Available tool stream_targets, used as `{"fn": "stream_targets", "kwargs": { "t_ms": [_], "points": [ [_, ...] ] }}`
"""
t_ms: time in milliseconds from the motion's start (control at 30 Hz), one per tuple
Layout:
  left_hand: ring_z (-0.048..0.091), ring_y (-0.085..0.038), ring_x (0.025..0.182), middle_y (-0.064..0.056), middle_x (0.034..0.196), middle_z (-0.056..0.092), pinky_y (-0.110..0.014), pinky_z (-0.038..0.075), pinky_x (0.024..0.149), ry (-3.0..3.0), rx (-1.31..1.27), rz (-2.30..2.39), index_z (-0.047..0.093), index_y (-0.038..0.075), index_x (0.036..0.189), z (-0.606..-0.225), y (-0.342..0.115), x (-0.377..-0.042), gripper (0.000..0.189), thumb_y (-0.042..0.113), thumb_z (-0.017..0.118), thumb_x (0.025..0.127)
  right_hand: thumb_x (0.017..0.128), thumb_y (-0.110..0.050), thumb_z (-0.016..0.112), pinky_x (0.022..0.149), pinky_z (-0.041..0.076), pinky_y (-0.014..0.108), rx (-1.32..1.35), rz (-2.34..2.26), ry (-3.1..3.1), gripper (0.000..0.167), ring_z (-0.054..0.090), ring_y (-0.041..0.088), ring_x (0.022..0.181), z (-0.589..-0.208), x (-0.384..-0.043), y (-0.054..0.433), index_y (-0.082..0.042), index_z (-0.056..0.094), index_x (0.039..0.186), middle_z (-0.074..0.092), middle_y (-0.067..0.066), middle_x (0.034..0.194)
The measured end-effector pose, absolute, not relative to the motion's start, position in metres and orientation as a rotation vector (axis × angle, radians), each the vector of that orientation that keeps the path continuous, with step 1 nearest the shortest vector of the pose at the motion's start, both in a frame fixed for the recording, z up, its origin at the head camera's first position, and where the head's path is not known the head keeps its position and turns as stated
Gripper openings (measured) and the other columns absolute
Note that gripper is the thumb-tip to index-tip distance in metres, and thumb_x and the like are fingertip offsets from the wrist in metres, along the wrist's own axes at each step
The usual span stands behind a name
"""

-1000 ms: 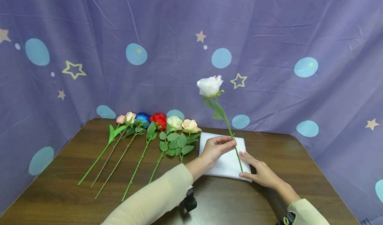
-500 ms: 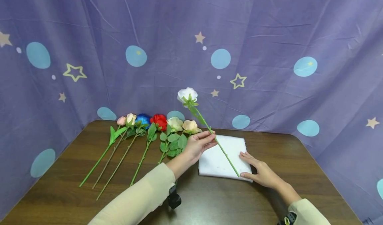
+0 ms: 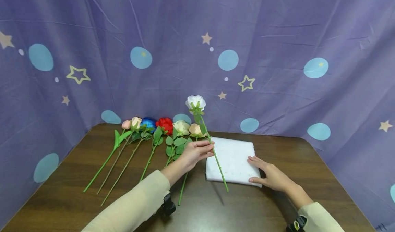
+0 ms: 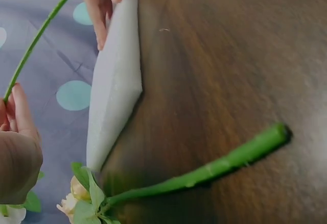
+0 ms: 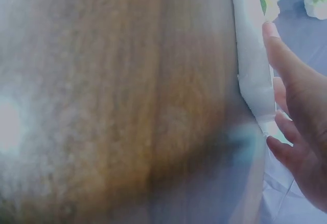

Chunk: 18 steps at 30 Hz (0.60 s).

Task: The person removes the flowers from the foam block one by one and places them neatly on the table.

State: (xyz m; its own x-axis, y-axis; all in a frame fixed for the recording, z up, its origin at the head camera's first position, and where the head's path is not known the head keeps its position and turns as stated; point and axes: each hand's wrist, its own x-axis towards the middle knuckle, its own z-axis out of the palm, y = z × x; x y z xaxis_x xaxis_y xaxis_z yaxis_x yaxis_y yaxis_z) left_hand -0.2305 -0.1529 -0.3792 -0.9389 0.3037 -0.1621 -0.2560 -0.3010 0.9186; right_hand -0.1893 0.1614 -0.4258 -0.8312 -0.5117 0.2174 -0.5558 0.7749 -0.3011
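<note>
In the head view my left hand (image 3: 194, 154) pinches the green stem of a white rose (image 3: 195, 104) between thumb and fingers. The bloom leans up and to the left, and the stem's lower end hangs past the front edge of a white foam slab (image 3: 232, 161). My right hand (image 3: 273, 178) rests at the slab's right side, fingers spread and relaxed along that edge. The left wrist view shows the left hand (image 4: 20, 147) on the stem, with the slab (image 4: 117, 76) beyond. In the right wrist view, fingertips of the right hand (image 5: 301, 127) touch the slab.
Several flowers lie in a row on the brown wooden table (image 3: 287, 156) to the left: a pink tulip (image 3: 126, 124), a blue rose (image 3: 148, 123), a red rose (image 3: 165, 125) and pale roses such as the peach one (image 3: 195, 130). A purple curtain (image 3: 271, 29) hangs behind.
My left hand has moved left with the white rose, from over the slab to its left side. The bloom is lower and turned away. My right hand has stayed at the slab's edge.
</note>
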Motion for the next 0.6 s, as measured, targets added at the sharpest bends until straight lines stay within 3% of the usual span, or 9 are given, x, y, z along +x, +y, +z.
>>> {"fn": "stream_targets", "kwargs": {
  "t_ms": [133,267,600],
  "points": [
    [0.07,-0.024,0.098,-0.026,0.127,0.061,-0.034,0.059,0.089,1.685,0.068,2.208,0.055,-0.013,0.126,-0.385,-0.157,-0.228,0.037,-0.004,0.059,0.09,0.08,-0.048,0.072,0.102,0.046,0.053,0.857,0.534,-2.866,0.073,0.051,0.036,0.13,-0.421,-0.188,0.163,-0.002,0.054,0.134,0.054,0.018,0.14],
    [0.067,-0.034,0.108,-0.029,0.13,0.056,-0.035,0.059,0.087,1.791,0.084,2.107,0.057,-0.013,0.123,-0.39,-0.163,-0.225,0.035,-0.004,0.06,0.09,0.078,-0.043,0.075,0.1,0.047,0.053,0.851,0.52,-2.873,0.071,0.053,0.038,0.126,-0.415,-0.186,0.171,0.0,0.056,0.132,0.056,0.021,0.137],
    [0.072,-0.018,0.077,-0.03,0.113,0.067,-0.031,0.063,0.073,2.011,0.11,1.862,0.064,-0.015,0.109,-0.396,-0.167,-0.216,0.026,-0.003,0.065,0.086,0.075,-0.03,0.079,0.095,0.051,0.052,0.848,0.497,-2.871,0.06,0.06,0.038,0.118,-0.41,-0.184,0.181,0.002,0.063,0.123,0.063,0.02,0.128]
  ]
}}
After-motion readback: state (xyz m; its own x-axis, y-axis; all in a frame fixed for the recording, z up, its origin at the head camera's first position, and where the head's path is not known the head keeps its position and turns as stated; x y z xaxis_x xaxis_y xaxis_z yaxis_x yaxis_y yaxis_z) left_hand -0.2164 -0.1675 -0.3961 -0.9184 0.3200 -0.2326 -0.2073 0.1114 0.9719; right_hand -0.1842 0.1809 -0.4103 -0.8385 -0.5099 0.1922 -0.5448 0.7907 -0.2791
